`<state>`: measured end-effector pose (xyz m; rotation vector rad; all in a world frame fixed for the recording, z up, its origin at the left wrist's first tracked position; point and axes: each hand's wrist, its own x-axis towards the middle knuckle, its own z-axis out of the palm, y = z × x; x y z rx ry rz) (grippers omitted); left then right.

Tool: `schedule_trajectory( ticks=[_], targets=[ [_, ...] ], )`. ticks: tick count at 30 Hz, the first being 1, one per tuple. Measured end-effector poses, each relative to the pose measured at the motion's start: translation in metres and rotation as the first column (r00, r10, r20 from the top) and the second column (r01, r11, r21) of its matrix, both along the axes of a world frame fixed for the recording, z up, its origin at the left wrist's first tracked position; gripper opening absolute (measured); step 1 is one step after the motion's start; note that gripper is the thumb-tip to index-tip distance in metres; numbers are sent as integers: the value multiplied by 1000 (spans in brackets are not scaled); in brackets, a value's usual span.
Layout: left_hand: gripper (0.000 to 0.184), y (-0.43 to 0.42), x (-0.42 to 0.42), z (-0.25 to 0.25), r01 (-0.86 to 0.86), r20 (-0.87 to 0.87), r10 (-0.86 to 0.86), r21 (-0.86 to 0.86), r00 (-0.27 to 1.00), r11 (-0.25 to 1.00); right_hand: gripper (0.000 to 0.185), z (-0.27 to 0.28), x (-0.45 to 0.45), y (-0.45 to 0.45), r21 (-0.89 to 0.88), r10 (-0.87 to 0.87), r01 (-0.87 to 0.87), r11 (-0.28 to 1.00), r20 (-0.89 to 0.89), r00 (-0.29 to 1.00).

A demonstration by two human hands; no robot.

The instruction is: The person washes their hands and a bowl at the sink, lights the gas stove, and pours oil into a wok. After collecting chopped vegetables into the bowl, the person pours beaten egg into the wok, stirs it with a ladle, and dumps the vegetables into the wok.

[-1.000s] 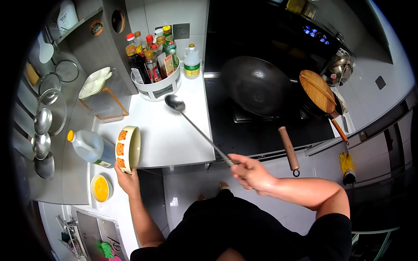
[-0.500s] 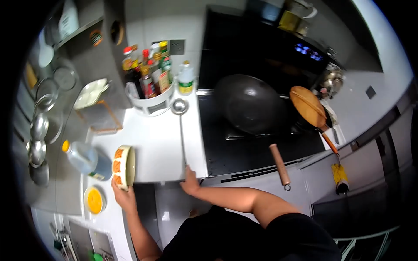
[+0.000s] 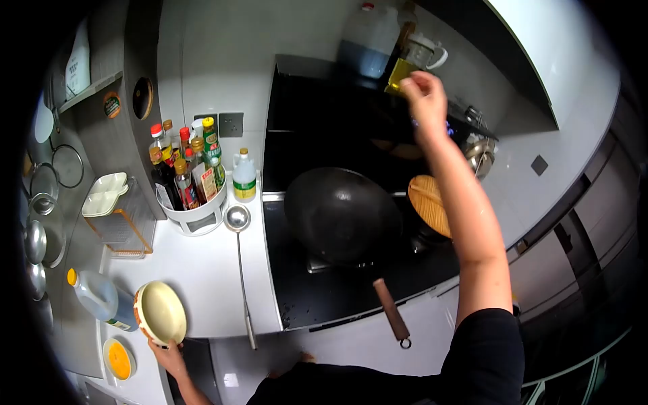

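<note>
My left hand [image 3: 169, 358] grips the rim of a cream bowl [image 3: 164, 316] with an orange pattern outside. The bowl is tilted so its inside shows, with nothing seen in it. My right hand [image 3: 426, 101] is raised over the far side of the stove, by the range hood's dark panel. Its fingers are loosely bent and apart, holding nothing. Just behind it, a glass jug of yellow oil [image 3: 403, 73] stands on top of the hood; I cannot tell whether the hand touches anything. Below sits a black wok [image 3: 341, 216] with a wooden handle [image 3: 391, 310].
A long-handled ladle [image 3: 241, 270] lies on the white counter. Behind it stand a rack of sauce bottles [image 3: 192, 172] and a small bottle [image 3: 244, 179]. At left are a large plastic jug [image 3: 101, 297] and a bowl of beaten egg [image 3: 120, 359]. A wooden lid [image 3: 426, 206] lies beside the wok.
My right hand has left the ladle's handle and swung up and right to the hood. My left hand keeps the bowl, now tipped to show its inside. The view has shifted.
</note>
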<state>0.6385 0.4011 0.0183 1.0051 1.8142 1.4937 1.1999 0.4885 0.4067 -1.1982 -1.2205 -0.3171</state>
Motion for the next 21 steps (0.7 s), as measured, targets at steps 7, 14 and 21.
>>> schedule_trajectory(
  ticks=[7, 14, 21],
  targets=[
    [49, -23, 27, 41, -178, 32, 177, 60, 984, 982, 77, 93, 168, 61, -17, -672, 672, 740, -31, 740],
    [48, -49, 27, 52, -242, -13, 243, 37, 970, 969, 67, 112, 214, 115, -102, -153, 127, 987, -313, 937],
    [46, -55, 36, 42, -133, 165, 137, -36, 977, 990, 42, 113, 215, 142, -24, -425, 481, 876, -511, 747]
  ],
)
